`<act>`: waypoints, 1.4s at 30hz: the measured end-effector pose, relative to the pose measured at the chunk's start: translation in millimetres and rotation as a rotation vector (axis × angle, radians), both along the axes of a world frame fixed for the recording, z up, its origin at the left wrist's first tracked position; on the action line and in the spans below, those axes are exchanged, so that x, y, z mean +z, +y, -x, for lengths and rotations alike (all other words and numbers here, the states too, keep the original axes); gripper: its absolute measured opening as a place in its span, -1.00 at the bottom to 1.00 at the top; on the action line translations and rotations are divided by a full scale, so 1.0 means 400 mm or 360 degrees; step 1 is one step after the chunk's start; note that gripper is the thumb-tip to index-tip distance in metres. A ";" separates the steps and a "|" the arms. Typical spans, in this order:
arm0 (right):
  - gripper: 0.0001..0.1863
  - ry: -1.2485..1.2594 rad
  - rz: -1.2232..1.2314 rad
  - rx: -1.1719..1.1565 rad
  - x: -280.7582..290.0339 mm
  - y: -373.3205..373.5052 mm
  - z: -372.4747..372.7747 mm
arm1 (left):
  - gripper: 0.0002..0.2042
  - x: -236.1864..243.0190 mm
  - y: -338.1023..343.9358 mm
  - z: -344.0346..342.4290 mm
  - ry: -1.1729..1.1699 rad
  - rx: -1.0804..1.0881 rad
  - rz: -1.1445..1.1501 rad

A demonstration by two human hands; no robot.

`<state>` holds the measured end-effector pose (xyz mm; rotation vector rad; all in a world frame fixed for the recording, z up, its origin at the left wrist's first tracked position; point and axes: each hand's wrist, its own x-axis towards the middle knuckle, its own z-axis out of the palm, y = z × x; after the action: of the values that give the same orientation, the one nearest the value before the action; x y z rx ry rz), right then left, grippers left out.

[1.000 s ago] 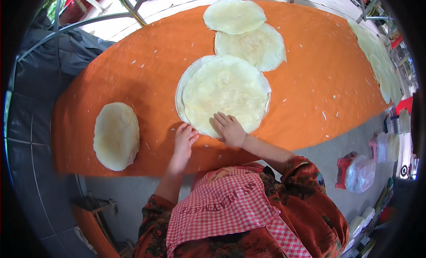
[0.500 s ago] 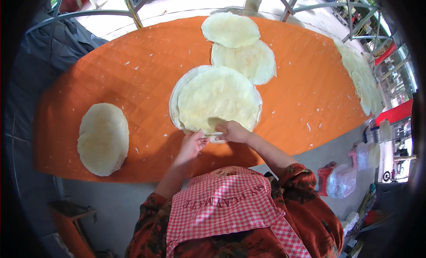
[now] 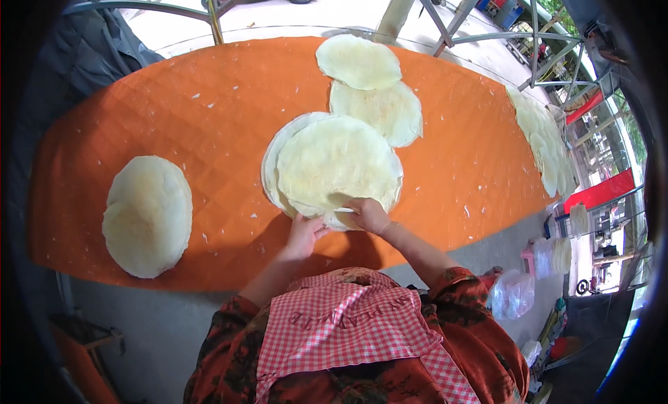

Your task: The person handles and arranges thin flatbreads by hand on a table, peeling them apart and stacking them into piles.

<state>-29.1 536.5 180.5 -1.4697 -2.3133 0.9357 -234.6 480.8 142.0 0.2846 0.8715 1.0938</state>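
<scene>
The pale round flatbread (image 3: pixel 339 164) lies mid-cloth on the orange cloth (image 3: pixel 209 119), thin, cream-yellow, its near edge lifting off the sheet beneath; the right hand (image 3: pixel 369 215) pinches that near edge between fingers and thumb; the left hand (image 3: pixel 304 235) rests just beside it, fingers curled under the rim, though whether they grip I cannot tell; a stack of flatbreads (image 3: pixel 147 215) sits well apart at the left; two more rounds (image 3: pixel 376 91) overlap beyond.

Bare orange bench (image 3: pixel 209 119) lies open to my left, between the middle stack of flatbreads (image 3: pixel 334 164) and the left stack (image 3: pixel 147 215). Ahead, two more rounds (image 3: pixel 372 91) block my reach; the right row (image 3: pixel 543 140) lines the far edge.
</scene>
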 end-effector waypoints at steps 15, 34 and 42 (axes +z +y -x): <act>-0.89 -0.0444 -0.1062 0.0310 0.694 0.349 -0.029 | -0.73 -0.016 -0.017 -0.021 0.0295 0.0179 0.0235; -0.70 -0.0129 -0.0801 0.0137 0.034 -0.044 -0.032 | -0.68 0.079 0.004 -0.025 -0.0139 0.0098 -0.0022; -0.89 -0.0355 -0.1349 0.0095 0.531 0.137 0.059 | -0.75 -0.006 0.053 0.158 0.0745 0.0804 0.0082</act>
<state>-52.6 591.3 392.7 -1.1527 -2.4218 -0.2371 -297.9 502.0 139.7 0.2904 1.4386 1.4984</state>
